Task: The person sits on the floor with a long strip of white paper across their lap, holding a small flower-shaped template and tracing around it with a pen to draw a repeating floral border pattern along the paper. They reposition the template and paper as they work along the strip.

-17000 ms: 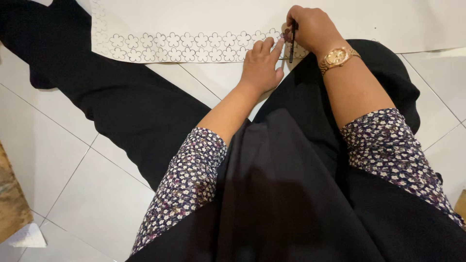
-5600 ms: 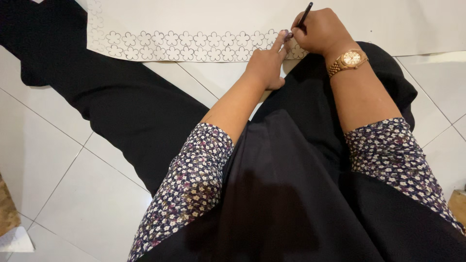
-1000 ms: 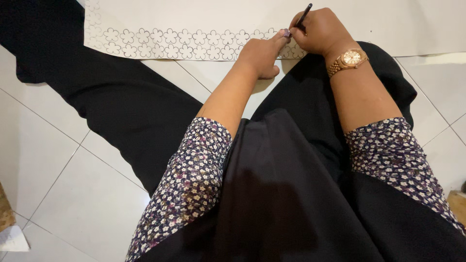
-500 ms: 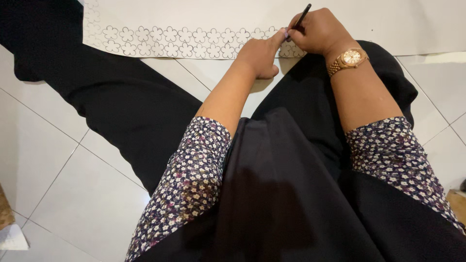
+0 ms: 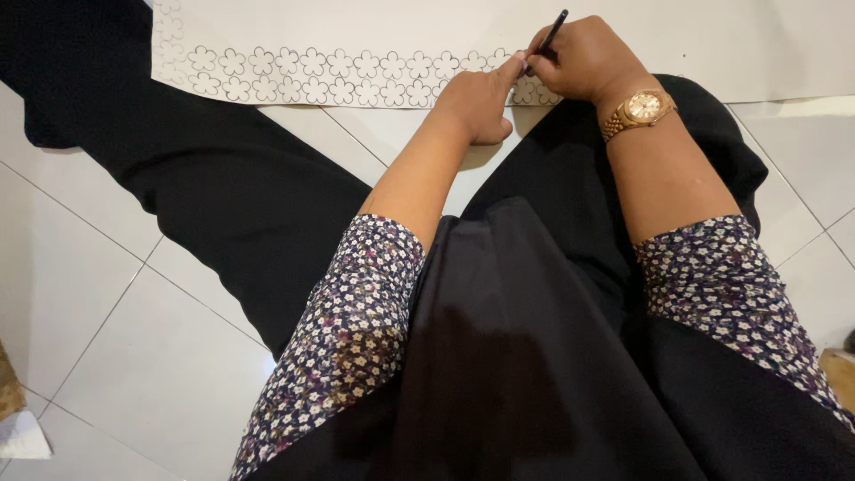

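A white paper sheet [image 5: 427, 36] lies flat on the tiled floor [image 5: 134, 356], its long axis running left to right, with a band of outlined flowers [image 5: 312, 76] along its near edge. The left hand [image 5: 476, 98] presses fingers down on that band, holding nothing. Just beside it, the right hand [image 5: 583, 58] is closed around a black pen [image 5: 550, 36], tip down, barrel tilted up and rightward. The drawing step looks underway; the next flower calls for steady paper and small strokes.

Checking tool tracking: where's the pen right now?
Head view, top right: the black pen is gripped in the right hand, tip down on the white sheet at the flower border's right end, beside the left hand.
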Action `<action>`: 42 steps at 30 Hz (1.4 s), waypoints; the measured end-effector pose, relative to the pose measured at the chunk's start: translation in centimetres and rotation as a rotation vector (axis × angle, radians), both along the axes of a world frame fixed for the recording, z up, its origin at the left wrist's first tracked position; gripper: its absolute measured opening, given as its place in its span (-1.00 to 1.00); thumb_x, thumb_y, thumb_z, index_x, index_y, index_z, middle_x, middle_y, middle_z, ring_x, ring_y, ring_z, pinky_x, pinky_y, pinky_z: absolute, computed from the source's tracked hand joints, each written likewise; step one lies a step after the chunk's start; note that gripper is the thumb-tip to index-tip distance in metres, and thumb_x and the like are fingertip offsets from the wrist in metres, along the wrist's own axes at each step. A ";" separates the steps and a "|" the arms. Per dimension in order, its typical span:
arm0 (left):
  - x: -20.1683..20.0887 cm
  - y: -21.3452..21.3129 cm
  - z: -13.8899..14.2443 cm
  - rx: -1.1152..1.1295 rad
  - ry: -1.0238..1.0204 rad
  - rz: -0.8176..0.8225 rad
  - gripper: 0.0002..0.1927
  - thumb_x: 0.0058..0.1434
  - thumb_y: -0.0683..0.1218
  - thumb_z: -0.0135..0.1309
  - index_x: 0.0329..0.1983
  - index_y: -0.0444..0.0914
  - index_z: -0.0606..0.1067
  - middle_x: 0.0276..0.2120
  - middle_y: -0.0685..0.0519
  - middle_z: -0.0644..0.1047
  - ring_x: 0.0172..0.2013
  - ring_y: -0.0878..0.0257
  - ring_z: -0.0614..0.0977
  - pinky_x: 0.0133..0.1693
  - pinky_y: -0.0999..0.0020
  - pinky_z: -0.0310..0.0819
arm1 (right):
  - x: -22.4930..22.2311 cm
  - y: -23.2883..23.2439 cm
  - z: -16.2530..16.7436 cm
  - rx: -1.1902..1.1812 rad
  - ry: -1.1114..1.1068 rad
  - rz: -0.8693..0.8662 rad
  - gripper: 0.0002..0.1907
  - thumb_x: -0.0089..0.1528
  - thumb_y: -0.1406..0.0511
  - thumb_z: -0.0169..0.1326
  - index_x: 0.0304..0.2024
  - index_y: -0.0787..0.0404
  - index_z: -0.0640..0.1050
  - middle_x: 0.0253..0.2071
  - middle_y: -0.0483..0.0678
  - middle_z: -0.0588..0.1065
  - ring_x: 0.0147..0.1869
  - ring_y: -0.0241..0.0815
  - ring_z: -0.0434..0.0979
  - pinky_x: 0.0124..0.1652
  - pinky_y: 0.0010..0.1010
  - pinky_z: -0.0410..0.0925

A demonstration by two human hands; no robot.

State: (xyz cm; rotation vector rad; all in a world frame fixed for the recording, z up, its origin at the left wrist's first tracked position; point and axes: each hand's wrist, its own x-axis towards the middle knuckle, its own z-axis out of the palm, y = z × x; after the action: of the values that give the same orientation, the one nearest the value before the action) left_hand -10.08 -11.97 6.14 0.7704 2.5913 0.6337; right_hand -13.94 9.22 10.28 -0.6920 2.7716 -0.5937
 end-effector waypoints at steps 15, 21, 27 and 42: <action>-0.6 0.0 1.7 -0.102 -0.059 -0.012 0.01 0.01 -0.07 0.12 0.53 -0.27 -0.02 -0.03 -0.17 0.60 -0.18 -0.12 0.66 -0.11 0.09 0.55 | -0.5 -0.3 0.2 -0.010 0.002 0.038 -0.79 0.34 0.19 0.16 -0.08 0.12 0.69 -0.31 0.09 0.61 -0.26 0.10 0.62 -0.19 -0.21 0.46; -0.6 -0.1 1.2 -0.052 -0.030 -0.005 0.02 -0.03 -0.08 0.13 0.51 -0.26 0.00 0.01 -0.15 0.58 -0.17 -0.12 0.66 -0.11 0.07 0.54 | -0.4 -0.3 0.2 -0.017 0.002 0.017 -0.79 0.36 0.18 0.16 -0.07 0.11 0.69 -0.31 0.09 0.61 -0.27 0.09 0.62 -0.20 -0.22 0.47; -0.6 -0.1 1.2 -0.072 -0.035 -0.012 0.01 -0.02 -0.08 0.13 0.51 -0.27 -0.01 0.03 -0.16 0.57 -0.17 -0.12 0.66 -0.12 0.08 0.54 | -0.4 -0.5 0.4 -0.001 -0.010 0.016 -0.79 0.36 0.18 0.16 -0.08 0.12 0.69 -0.31 0.07 0.62 -0.26 0.08 0.62 -0.19 -0.22 0.47; -0.6 -0.1 1.9 -0.077 -0.072 0.002 -0.01 0.02 -0.10 0.12 0.52 -0.28 -0.01 -0.01 -0.16 0.59 -0.14 -0.10 0.66 -0.08 0.10 0.54 | -0.3 -0.7 0.8 -0.007 -0.030 0.004 -0.79 0.34 0.19 0.17 -0.04 0.11 0.69 -0.32 0.09 0.61 -0.29 0.07 0.62 -0.21 -0.24 0.47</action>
State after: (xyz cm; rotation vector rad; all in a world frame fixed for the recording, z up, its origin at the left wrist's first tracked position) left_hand -10.65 -12.09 8.00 0.7073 2.5358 0.5481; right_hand -14.25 8.54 11.04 -0.6840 2.7418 -0.6083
